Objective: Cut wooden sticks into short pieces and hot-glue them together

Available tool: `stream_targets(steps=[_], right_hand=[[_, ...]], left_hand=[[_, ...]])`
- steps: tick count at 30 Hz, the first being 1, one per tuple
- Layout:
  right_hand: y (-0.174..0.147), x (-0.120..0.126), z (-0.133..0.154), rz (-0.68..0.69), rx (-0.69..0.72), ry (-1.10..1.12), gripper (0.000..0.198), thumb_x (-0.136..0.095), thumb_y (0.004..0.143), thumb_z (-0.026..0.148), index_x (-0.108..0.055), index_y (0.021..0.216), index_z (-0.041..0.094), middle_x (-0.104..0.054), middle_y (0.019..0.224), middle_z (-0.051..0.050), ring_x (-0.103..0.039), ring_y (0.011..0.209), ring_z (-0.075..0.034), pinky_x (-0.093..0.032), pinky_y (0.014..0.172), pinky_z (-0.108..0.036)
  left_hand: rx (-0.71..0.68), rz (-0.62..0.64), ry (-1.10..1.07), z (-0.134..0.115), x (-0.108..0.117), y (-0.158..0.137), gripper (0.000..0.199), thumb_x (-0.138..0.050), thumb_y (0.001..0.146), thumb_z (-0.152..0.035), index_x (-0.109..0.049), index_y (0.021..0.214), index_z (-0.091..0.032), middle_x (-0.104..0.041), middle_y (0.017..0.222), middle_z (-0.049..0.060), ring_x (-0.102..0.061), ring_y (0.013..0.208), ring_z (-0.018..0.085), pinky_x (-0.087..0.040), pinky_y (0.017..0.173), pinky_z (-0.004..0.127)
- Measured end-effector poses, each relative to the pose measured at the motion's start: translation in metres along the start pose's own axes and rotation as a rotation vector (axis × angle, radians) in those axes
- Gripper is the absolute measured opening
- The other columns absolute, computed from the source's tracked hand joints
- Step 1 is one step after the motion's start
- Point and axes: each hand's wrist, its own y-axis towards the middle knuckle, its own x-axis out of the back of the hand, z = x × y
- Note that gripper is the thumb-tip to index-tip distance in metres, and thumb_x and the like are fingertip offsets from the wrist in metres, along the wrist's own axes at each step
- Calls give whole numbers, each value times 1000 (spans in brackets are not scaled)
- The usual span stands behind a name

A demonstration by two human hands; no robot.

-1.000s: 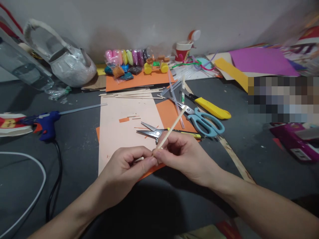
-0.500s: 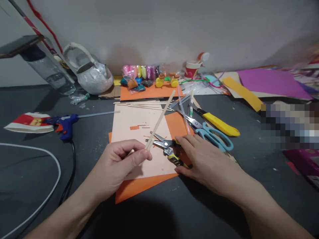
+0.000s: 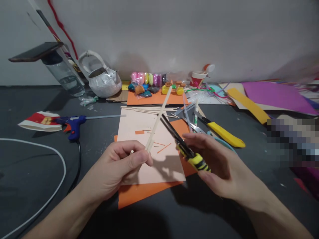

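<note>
Pinching with the left hand, curling the right hand into a grip, slanting both forearms inward from near left and right.

A thin pale wooden stick is held at a slant, upper end leaning right. Black-and-yellow scissors are held beside it, seen edge-on, blades pointed up-left; whether the stick is touched cannot be told.

"What stands at the far side?"
"A plain grey wall, with a paler surface at the far left."
"And the furniture?"
"A dark grey table, speckled in places, reaching to that wall."
"How's the light?"
"Dim, leaving soft shadows on the wall."
</note>
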Motion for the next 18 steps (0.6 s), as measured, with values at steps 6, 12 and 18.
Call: stream_targets(steps=[6, 12, 18], right_hand=[[-1, -2, -1, 203, -23, 161, 75, -69, 77, 15, -41, 145, 28, -49, 149, -13, -50, 135, -30, -43, 111, -41], [3, -1, 3, 277, -9, 213, 77, -65, 71, 8, -44, 143, 25, -54, 145, -12, -53, 132, -28, -43, 110, -41], [3, 0, 1, 281, -17, 240, 75, -64, 68, 6, -50, 139, 26, -57, 142, -10, -57, 129, -27, -46, 107, -37]], left_hand=[[37, 65, -27, -2, -1, 0, 30, -76, 81, -41, -68, 69, -14, -29, 45, -10, -17, 39, 1, -12, 39, 15], [173, 146, 4, -2, 2, 0, 31, -73, 83, -41, -67, 70, -14, -30, 45, -9, -16, 39, 1, -11, 38, 17], [218, 186, 16, -1, 5, -2, 29, -70, 86, -39, -67, 70, -15, -29, 44, -10, -16, 39, 2, -12, 38, 17]])
